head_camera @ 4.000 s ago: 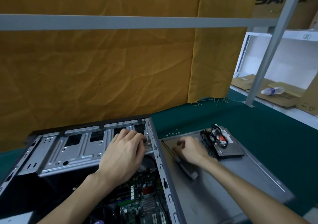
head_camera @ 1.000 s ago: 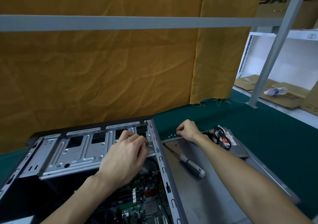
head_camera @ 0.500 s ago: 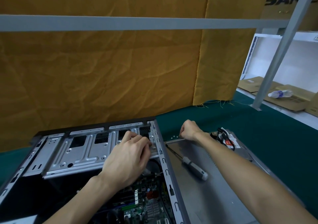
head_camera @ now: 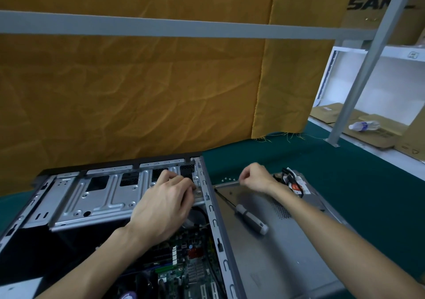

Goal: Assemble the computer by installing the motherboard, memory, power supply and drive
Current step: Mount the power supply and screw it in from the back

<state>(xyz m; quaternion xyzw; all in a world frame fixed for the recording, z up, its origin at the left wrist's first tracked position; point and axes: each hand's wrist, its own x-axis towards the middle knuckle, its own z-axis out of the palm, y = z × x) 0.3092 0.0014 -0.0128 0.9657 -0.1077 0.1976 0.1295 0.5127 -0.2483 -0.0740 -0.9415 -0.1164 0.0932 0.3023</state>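
Observation:
The open computer case lies on its side on the green mat. Its silver drive cage spans the top, and the motherboard shows below it. My left hand lies on the cage's right end, with its fingers curled against the metal by the case rim. My right hand hovers just right of several small screws on the mat. Its fingertips are pinched together, and anything between them is hidden. A screwdriver lies loose on the grey side panel.
A drive with black and red cables rests at the panel's far corner, behind my right wrist. A yellow cloth and a grey rail close off the back. At the right stand a slanted shelf post, cardboard and a plastic bottle.
My right hand left the screwdriver on the panel, reached out to the screws, and has now lifted slightly to their right with its fingers pinched. My left hand stayed on the cage.

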